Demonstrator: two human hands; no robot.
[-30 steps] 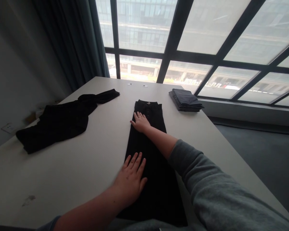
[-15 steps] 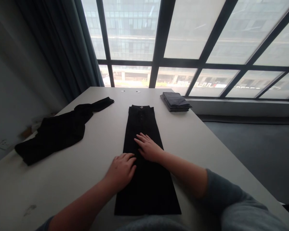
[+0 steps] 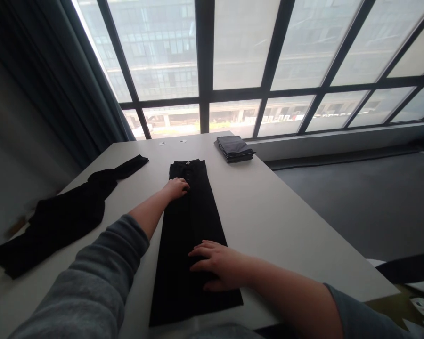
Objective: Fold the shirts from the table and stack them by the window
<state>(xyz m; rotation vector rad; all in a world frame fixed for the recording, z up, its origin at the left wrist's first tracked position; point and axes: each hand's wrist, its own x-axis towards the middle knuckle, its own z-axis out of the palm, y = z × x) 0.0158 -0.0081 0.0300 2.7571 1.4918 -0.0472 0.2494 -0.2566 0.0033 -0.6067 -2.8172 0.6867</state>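
Observation:
A long black garment (image 3: 192, 221) with a buttoned waist lies flat on the white table, its waist end toward the window; trousers or a skirt, I cannot tell which. Near the waist, my left hand (image 3: 176, 188) rests on its left side beside the buttons, fingers loosely bent and nothing visibly lifted. Lower down, my right hand (image 3: 217, 264) lies on the fabric by the right edge, palm down with the fingers spread. The wide hem end is closest to me.
Another black garment (image 3: 69, 205) is spread loosely along the table's left side. Farther off, a stack of folded grey clothes (image 3: 235, 148) sits by the right edge of the white table (image 3: 261, 221). A dark curtain (image 3: 56, 75) and large windows stand behind.
My left hand has slid forward up the garment toward its waist, while my right hand has moved back toward the hem. The view has turned rightward, so things appear farther left.

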